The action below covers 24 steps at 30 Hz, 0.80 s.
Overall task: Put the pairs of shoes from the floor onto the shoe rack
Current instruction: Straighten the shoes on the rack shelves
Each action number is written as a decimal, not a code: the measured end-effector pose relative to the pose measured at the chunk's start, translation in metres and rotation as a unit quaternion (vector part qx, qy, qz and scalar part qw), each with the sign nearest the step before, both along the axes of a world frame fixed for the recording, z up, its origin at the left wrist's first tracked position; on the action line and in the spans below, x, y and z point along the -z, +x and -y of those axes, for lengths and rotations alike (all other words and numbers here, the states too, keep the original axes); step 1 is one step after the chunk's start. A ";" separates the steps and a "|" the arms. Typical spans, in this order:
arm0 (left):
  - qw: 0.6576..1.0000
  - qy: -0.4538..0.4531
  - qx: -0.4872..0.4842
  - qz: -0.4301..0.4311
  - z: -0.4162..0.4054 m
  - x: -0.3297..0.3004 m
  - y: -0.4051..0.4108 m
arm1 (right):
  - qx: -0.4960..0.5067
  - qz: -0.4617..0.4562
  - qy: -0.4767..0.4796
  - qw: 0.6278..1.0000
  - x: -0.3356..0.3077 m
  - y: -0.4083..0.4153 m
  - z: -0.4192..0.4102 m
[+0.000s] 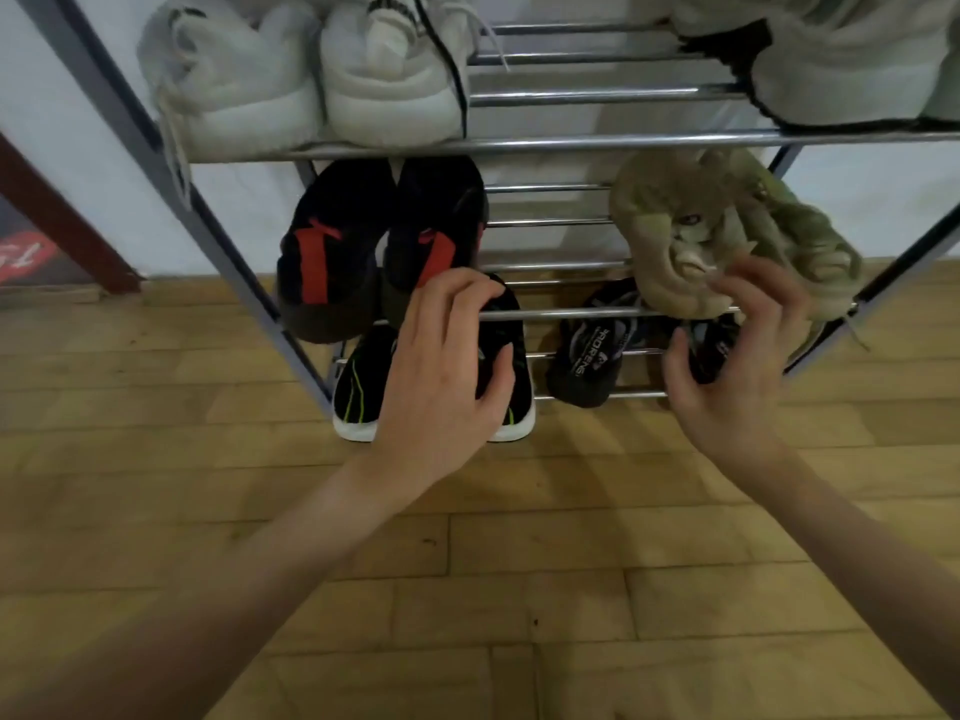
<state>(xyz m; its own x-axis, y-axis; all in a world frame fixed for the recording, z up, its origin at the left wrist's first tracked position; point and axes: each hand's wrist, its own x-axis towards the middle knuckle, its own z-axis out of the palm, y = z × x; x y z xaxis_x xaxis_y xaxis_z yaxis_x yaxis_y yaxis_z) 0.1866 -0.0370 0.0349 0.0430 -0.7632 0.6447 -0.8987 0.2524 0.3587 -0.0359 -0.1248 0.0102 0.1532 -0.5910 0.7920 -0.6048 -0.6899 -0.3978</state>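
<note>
Left hand (pixel 441 366) is down on the black shoes with green stripes (pixel 358 387) on the bottom tier of the shoe rack (pixel 571 142), fingers curled over the top of the right-hand shoe of that pair, thumb pressed against its side at about three o'clock from the palm. That hand covers most of that shoe; only its white sole edge and a bit of black upper peek out. The right hand (pixel 737 366) hovers with fingers spread and loosely bent, gripping nothing, just in front of the olive shoes (pixel 691 236) on the middle tier. It is smeared by motion, so whether the fingertips (pixel 753 272) actually touch the olive shoe I cannot tell.

Bottom tier, at three o'clock from the green-striped pair: dark grey shoes (pixel 587 356) with white lettering, one of them largely behind the right hand. Middle tier, at eleven o'clock from the left hand: black shoes with red panels (pixel 332 262), heels hanging over the front bar. The olive pair is blurred, laces dangling. Upper tier, twelve o'clock: pale white sneakers (pixel 311 80) on the left, another light pair with a dark sole edge (pixel 841 59) on the right, both cut off by the frame top. The rack stands on a wooden floor (pixel 467 589) against a pale wall (pixel 41 148).
</note>
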 end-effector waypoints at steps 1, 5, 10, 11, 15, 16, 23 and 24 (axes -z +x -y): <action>1.000 0.016 0.014 0.006 0.009 -0.003 -0.009 | 0.028 0.022 -0.009 0.999 0.000 -0.014 0.004; 0.990 0.103 0.081 0.042 0.050 -0.013 -0.047 | 0.079 0.042 0.054 0.995 0.002 -0.058 0.025; 0.971 0.196 0.133 0.047 0.100 -0.018 -0.088 | 0.095 -0.046 0.191 0.976 0.006 -0.085 0.055; 0.968 0.207 0.137 0.028 0.109 -0.017 -0.093 | 0.087 -0.059 0.203 0.973 0.006 -0.087 0.058; 0.965 0.220 0.132 -0.044 0.126 -0.007 -0.111 | 0.080 -0.062 0.184 0.978 0.005 -0.095 0.063; 0.968 0.208 0.127 -0.050 0.127 -0.004 -0.116 | 0.077 -0.050 0.180 0.979 0.005 -0.096 0.065; 0.972 0.185 0.113 -0.091 0.141 -0.001 -0.134 | 0.067 -0.025 0.175 0.982 0.011 -0.091 0.078; 0.971 0.189 0.115 -0.091 0.139 0.000 -0.133 | 0.073 -0.020 0.174 0.982 0.014 -0.088 0.075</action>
